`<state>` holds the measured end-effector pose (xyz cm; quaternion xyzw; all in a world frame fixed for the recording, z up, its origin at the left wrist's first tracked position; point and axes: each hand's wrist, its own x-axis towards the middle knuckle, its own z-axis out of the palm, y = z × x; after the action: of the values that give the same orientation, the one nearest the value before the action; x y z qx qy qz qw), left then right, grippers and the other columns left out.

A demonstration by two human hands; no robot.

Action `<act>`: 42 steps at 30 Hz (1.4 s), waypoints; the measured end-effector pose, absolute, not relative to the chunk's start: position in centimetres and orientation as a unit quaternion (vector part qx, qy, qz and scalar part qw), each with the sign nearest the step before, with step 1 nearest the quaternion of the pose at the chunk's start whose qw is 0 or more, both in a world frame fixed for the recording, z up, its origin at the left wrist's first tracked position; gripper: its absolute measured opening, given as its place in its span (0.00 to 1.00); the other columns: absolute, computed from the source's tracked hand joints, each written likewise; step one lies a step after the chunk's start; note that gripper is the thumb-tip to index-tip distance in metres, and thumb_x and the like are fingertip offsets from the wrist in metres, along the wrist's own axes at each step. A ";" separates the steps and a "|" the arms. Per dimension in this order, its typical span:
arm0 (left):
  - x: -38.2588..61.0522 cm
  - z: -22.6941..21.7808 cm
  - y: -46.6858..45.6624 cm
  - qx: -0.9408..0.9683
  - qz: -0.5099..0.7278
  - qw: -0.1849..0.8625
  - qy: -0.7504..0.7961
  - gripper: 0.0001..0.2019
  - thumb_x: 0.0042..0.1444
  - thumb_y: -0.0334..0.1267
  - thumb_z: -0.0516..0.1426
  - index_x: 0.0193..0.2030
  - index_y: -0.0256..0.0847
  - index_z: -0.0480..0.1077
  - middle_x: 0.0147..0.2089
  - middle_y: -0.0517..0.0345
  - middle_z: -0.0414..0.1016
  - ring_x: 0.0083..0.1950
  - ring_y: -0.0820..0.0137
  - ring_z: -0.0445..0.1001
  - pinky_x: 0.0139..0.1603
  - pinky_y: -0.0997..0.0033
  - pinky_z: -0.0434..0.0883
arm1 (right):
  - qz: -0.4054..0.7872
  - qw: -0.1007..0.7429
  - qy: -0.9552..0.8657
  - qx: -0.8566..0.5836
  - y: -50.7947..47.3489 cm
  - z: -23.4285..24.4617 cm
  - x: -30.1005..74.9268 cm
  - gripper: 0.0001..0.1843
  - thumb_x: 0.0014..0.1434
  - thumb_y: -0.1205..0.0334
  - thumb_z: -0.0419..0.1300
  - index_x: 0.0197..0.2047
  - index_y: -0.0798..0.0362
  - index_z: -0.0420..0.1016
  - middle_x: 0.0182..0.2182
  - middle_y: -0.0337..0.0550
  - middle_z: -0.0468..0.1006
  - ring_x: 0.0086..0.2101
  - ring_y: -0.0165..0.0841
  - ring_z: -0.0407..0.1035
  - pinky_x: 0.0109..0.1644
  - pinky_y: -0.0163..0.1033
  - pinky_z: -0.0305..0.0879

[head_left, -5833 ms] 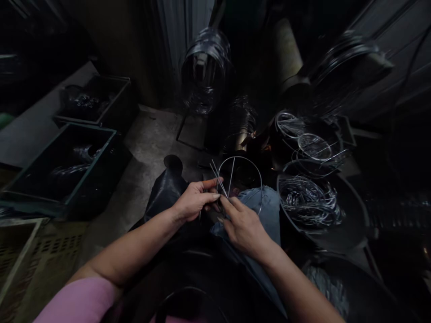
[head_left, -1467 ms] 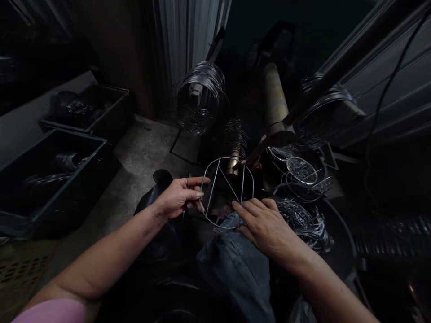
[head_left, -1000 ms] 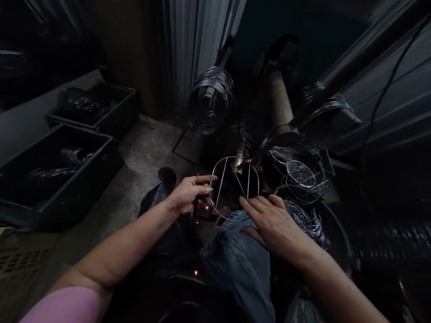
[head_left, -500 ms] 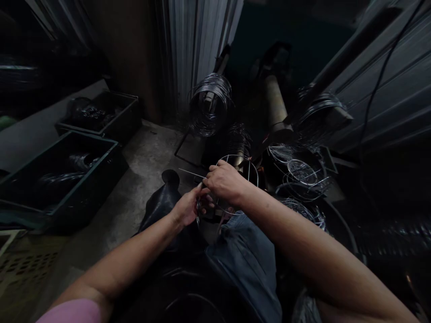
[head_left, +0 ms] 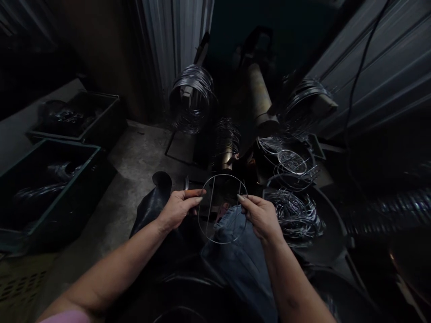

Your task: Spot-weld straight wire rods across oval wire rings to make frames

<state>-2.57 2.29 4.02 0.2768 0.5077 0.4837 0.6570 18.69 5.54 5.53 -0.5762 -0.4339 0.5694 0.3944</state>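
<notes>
Between my hands, over my lap, is a round wire ring [head_left: 222,243] with two straight wires across it. My left hand [head_left: 178,208] grips its left side between thumb and forefinger, the other fingers curled below. A few shiny wire loops [head_left: 186,183] show just behind that hand; whether it holds them, I cannot tell. On the opposite side, my right hand [head_left: 262,215] pinches the rim close to the right cross wire. A thin wire end sticks up by the right fingertips. Just ahead of the ring is a brass-coloured cylinder [head_left: 227,157] at the machine.
Tangled wire pieces [head_left: 294,215] fill a round pan at right, with more wire rings [head_left: 292,162] behind. Wire coils [head_left: 191,89] hang on supports ahead. Green-edged bins [head_left: 70,184] stand at left, near a yellow crate [head_left: 23,282]. Blue cloth [head_left: 239,255] covers my lap.
My right hand has moved back and to the right, uncrossing from the left. The ring has come nearer to me, now held from both sides. The view has shifted slightly.
</notes>
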 end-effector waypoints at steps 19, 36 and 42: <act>-1.3 7.6 6.0 0.236 0.543 0.624 0.509 0.12 0.41 0.33 0.63 0.35 0.32 0.75 0.20 0.61 0.69 0.19 0.79 0.65 0.19 0.80 0.62 | 0.532 0.394 -0.476 -0.579 11.8 8.5 17.9 0.17 0.39 0.51 0.68 0.23 0.58 0.74 0.14 0.34 0.66 0.15 0.24 0.58 0.18 0.31 0.55; -1.2 7.2 6.7 0.237 0.544 0.632 0.498 0.17 0.41 0.35 0.62 0.41 0.34 0.73 0.20 0.61 0.70 0.19 0.77 0.66 0.19 0.78 0.63 | 0.502 0.393 -0.491 -0.594 11.7 8.6 17.8 0.17 0.39 0.52 0.67 0.21 0.58 0.72 0.12 0.31 0.60 0.14 0.20 0.50 0.15 0.29 0.43; -0.3 6.4 7.0 0.335 0.513 0.569 0.548 0.17 0.39 0.39 0.64 0.37 0.35 0.75 0.27 0.57 0.75 0.28 0.73 0.71 0.30 0.73 0.68 | 0.585 0.427 -0.400 -0.561 9.0 7.7 18.4 0.15 0.35 0.57 0.70 0.23 0.57 0.73 0.14 0.33 0.66 0.16 0.21 0.56 0.18 0.28 0.52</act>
<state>-0.34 7.01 6.39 0.3349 0.5484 0.5133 0.5688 18.37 9.01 7.67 -0.5610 -0.4004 0.5851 0.4273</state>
